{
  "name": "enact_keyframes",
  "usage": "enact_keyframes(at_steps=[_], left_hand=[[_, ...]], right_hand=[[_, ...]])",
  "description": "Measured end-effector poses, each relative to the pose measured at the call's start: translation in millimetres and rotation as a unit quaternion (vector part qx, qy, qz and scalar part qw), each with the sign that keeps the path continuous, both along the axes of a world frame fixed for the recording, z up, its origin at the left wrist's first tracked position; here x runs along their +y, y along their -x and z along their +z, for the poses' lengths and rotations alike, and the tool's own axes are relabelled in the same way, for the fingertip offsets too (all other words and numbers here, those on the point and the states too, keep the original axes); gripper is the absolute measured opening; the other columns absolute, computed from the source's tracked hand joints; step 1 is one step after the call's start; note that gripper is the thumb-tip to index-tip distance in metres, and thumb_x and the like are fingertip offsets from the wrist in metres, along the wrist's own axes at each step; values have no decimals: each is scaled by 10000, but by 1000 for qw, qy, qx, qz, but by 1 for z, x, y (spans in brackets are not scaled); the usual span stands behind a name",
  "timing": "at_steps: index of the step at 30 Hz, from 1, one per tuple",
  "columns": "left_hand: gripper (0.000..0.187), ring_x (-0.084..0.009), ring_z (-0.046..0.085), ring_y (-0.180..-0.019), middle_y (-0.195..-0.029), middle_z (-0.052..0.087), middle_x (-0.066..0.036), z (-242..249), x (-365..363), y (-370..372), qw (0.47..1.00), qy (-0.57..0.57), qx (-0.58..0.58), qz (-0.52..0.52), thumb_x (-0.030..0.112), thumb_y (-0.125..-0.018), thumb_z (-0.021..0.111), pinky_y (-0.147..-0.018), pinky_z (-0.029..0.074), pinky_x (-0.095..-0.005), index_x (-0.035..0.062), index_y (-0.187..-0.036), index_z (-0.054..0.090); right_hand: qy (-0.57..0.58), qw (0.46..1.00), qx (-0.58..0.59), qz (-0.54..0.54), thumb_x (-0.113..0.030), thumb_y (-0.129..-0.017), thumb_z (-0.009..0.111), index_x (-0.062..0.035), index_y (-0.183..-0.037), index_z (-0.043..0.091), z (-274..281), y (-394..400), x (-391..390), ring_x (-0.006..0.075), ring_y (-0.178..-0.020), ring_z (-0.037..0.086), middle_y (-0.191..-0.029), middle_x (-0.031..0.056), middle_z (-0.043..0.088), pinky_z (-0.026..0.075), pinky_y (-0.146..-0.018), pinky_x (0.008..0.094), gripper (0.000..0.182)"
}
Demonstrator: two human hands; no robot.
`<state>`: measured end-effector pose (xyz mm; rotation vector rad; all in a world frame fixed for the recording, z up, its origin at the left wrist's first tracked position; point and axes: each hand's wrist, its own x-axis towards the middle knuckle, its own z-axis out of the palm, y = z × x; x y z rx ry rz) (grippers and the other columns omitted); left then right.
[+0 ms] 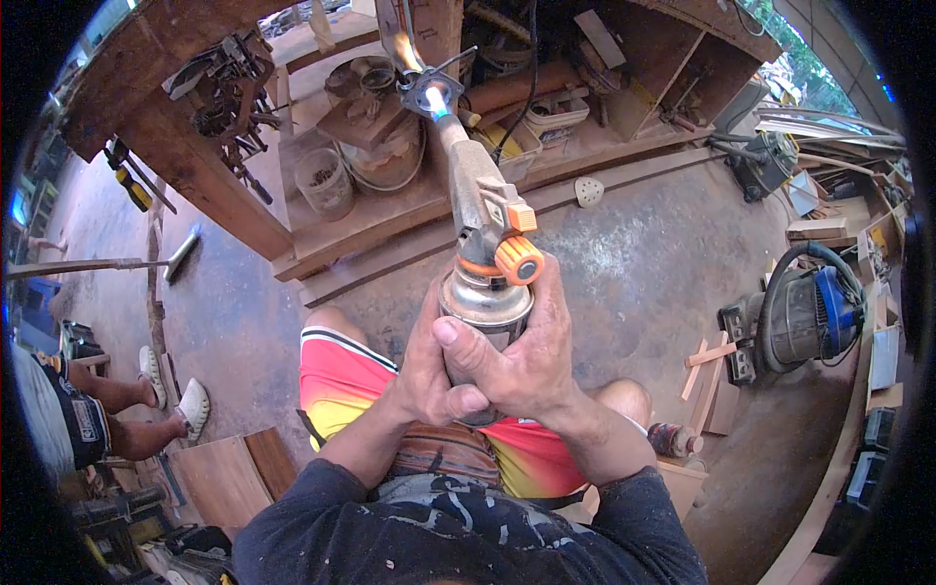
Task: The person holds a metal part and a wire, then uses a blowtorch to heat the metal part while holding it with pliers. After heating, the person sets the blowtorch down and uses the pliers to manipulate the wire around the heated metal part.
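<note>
Both my hands are wrapped round the metal canister of a gas torch (478, 210). My left hand (429, 356) grips its left side, and my right hand (531, 356) grips the right side, with the thumbs at the front. An orange knob (519, 261) and an orange trigger (523, 217) sit on the torch head above my fingers. Its nozzle points up and away from me, with a blue flame at the tip. The flame meets a small dark metal piece (421, 96) with a central hole, and orange flame shows beyond it. What supports the piece is unclear.
A wooden workbench (390, 234) with shelves holds buckets and tools ahead. A shop vacuum (809, 312) stands at right, near wood pieces (710, 366). Another person's legs (132, 409) show at left, below a long-handled tool (180, 255). A round disc (588, 191) lies on the floor.
</note>
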<state>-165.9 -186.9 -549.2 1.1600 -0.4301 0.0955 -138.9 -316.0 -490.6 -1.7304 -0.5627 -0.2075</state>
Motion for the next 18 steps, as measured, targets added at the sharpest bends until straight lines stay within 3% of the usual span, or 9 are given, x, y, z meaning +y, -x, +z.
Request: enact_keyframes(at_steps=[9,11,14,18], left_hand=[[1241,-313,365,-1426,-1521,336,-224,-5,0,-6,1000,-16,-14,7,586,-745,796,-1175,294,-447,-79,-1551,126],[1236,-312,368,-1422,-1517,340,-221,-6,0,-11,996,-26,-80,14,586,-745,796,-1174,296,-448,-80,-1548,132],[1229,-311,373,-1417,-1509,347,-219,-3,4,-2,998,-57,-14,4,584,-746,795,-1172,297,-448,-82,-1544,139],[1226,-310,380,-1410,-1502,352,-219,-4,1,-2,999,-39,-9,5,592,-747,792,-1169,300,-448,-84,-1540,146]], right_hand=[[-11,1000,-8,6,-354,-828,841,66,-1319,414,-4,-2,-1,273,-1000,699,-1094,210,660,563,-877,390,775],[-17,1000,-9,7,-351,-828,841,68,-1321,413,-5,-2,-1,273,-1000,700,-1095,212,662,564,-877,389,776],[-18,1000,-4,8,-337,-829,840,74,-1320,410,-3,-2,-1,275,-995,705,-1087,215,671,566,-875,385,772],[-8,1000,-10,8,-320,-828,841,81,-1313,408,1,-2,-1,274,-988,712,-1072,216,682,569,-873,382,763]])
